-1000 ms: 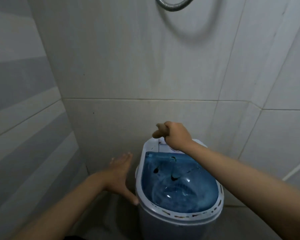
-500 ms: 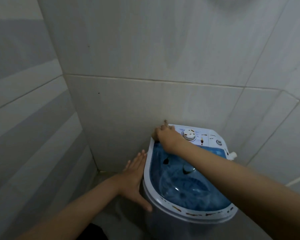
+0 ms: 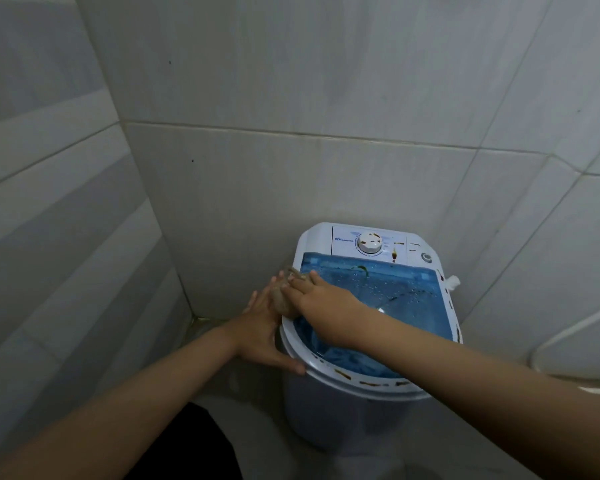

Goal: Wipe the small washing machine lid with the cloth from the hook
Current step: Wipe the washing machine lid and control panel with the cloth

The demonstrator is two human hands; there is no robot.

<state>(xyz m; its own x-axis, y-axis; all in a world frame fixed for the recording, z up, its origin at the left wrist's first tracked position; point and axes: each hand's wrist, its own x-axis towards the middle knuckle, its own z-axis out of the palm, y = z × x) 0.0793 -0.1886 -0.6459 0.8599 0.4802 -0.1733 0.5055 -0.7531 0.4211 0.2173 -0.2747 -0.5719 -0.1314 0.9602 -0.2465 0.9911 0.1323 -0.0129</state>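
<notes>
A small white washing machine (image 3: 329, 420) stands in the tiled corner, with a translucent blue lid (image 3: 406, 292) and a white control panel with a dial (image 3: 369, 244) at the back. My right hand (image 3: 321, 299) presses a small brownish cloth (image 3: 283, 299) against the lid's left rim. My left hand (image 3: 262, 329) lies flat against the machine's left side, fingers spread, thumb under the rim. Brown stains dot the white rim (image 3: 371, 382) at the front.
Grey tiled walls close in behind and to the left. A white hose (image 3: 568, 332) runs along the wall at the right. A white stub (image 3: 452, 281) sticks out from the machine's right side. A dark patch (image 3: 194, 445) shows low, between my arms.
My right hand slid from the lid's back-left corner forward along the left rim with the cloth. The view tilted down and the control panel came into sight. My left hand stayed on the side.
</notes>
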